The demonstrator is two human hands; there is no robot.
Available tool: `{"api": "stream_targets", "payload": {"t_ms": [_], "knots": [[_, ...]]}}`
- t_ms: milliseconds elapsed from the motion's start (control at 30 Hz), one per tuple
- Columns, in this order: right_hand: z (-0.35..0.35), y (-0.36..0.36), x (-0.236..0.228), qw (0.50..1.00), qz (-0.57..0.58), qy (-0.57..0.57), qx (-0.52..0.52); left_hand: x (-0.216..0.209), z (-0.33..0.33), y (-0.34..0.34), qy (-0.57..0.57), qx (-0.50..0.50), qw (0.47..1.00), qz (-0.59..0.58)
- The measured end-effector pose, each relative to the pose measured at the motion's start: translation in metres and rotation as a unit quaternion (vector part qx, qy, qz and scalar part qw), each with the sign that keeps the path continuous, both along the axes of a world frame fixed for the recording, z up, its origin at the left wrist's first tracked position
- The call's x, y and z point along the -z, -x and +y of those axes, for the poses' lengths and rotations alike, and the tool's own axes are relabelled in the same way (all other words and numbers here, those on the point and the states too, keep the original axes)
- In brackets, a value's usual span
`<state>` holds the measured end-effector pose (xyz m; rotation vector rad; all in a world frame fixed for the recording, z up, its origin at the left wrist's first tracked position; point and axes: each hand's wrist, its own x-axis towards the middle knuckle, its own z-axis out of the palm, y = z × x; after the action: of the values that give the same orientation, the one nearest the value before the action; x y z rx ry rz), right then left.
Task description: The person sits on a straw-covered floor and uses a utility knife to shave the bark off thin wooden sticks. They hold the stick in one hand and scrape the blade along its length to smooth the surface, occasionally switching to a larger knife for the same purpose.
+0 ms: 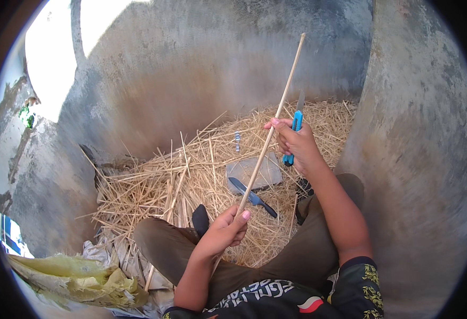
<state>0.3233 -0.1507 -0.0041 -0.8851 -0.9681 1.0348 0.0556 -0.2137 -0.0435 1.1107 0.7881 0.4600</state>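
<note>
A long, thin pale stick [290, 80], which looks like split bamboo, slants up and away in front of me. Near its lower part my left hand [223, 231] is closed around it. Higher up, my right hand [302, 148] pinches the same stick between thumb and finger. That right hand also grips a blue utility knife [297, 121], its blade out and pointing up, beside the stick. Below the hands, a kitchen knife [252, 198] with a dark blade and black handle lies across the edge of a flat grey block [270, 171].
Straw-like shavings and strips [201, 159] cover the floor between my crossed legs [318, 239] and the curved concrete wall [191, 69]. Another wall [414, 133] rises close on the right. A crumpled yellow-green sack [79, 276] lies at the lower left. A small silvery strip [237, 141] rests on the shavings.
</note>
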Motion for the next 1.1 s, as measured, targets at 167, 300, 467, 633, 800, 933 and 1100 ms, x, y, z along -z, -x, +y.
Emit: {"api": "stream_targets", "payload": {"t_ms": [167, 300, 467, 633, 800, 933, 1100], "knots": [[0.001, 0.002, 0.006, 0.996, -0.064, 0.022, 0.051, 0.002, 0.000, 0.010, 0.009, 0.026, 1.000, 0.000], [0.006, -0.001, 0.011, 0.994, -0.079, 0.029, 0.067, 0.005, -0.003, 0.012, -0.009, 0.025, 1.000, -0.001], [0.022, 0.004, 0.031, 0.903, -0.345, -0.076, 0.244, 0.026, -0.002, 0.008, -0.095, -0.015, 0.995, -0.011], [0.010, 0.026, 0.036, 0.849, -0.477, -0.072, 0.215, 0.029, -0.004, -0.006, -0.066, -0.089, 0.993, -0.051], [0.009, 0.035, 0.043, 0.785, -0.596, 0.008, 0.169, 0.057, -0.001, -0.012, -0.243, -0.170, 0.955, 0.000], [0.001, 0.078, 0.061, 0.738, -0.650, 0.074, 0.165, 0.059, 0.001, -0.007, -0.235, -0.212, 0.948, 0.038], [-0.002, 0.104, 0.076, 0.702, -0.700, -0.051, 0.121, 0.065, 0.006, 0.001, -0.247, -0.248, 0.934, 0.069]]}}
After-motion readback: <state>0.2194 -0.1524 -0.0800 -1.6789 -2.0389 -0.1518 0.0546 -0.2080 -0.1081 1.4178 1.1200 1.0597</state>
